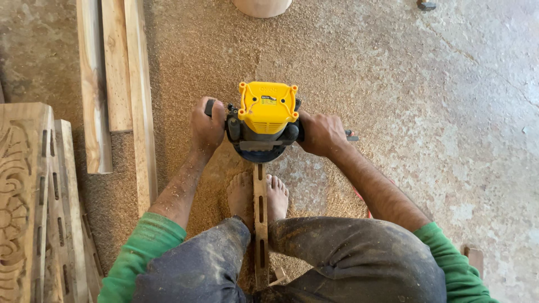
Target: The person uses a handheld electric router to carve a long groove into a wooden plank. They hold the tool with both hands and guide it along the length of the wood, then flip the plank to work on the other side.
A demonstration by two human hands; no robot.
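A yellow and black power router (266, 119) stands on a narrow wooden strip (260, 224) that lies on the floor and runs back between my knees. The strip shows several cut slots. My left hand (206, 128) is closed around the router's left handle. My right hand (320, 133) is closed around its right handle. My bare feet (242, 193) rest on either side of the strip, just behind the router.
Sawdust covers the concrete floor (438, 112). Long wooden planks (115, 84) lie at the upper left. Carved and slotted wooden pieces (33, 207) are stacked at the left edge. A round wooden block (262, 7) sits at the top.
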